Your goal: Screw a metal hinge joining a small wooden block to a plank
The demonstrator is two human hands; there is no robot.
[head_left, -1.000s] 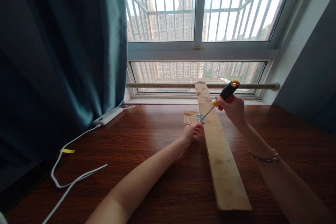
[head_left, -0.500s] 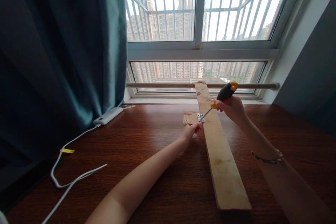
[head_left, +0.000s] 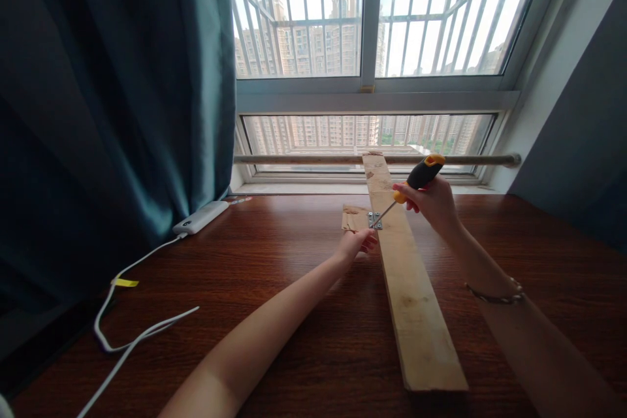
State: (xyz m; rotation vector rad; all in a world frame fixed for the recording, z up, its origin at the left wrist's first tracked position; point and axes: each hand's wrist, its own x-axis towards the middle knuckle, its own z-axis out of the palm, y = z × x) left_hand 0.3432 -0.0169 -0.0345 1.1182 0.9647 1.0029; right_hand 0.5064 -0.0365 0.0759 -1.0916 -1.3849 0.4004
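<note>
Head view, right hand (head_left: 434, 204) gripping black-and-orange screwdriver (head_left: 415, 180), tip on small silver metal hinge (head_left: 375, 219) joining long pale wooden plank (head_left: 404, 274) to short wood piece (head_left: 353, 217), left hand (head_left: 356, 243) fingers curled beside plank on dark wooden table (head_left: 274, 287), holding nothing.

Slight drift only: right hand (head_left: 434, 204) with screwdriver (head_left: 414, 181) shifts a touch toward 9 o'clock, handle tilting lower than a second ago, tip kept on the metal hinge (head_left: 375, 219). Left hand (head_left: 357, 243) edges marginally toward 6 o'clock beside the plank (head_left: 406, 287).
</note>
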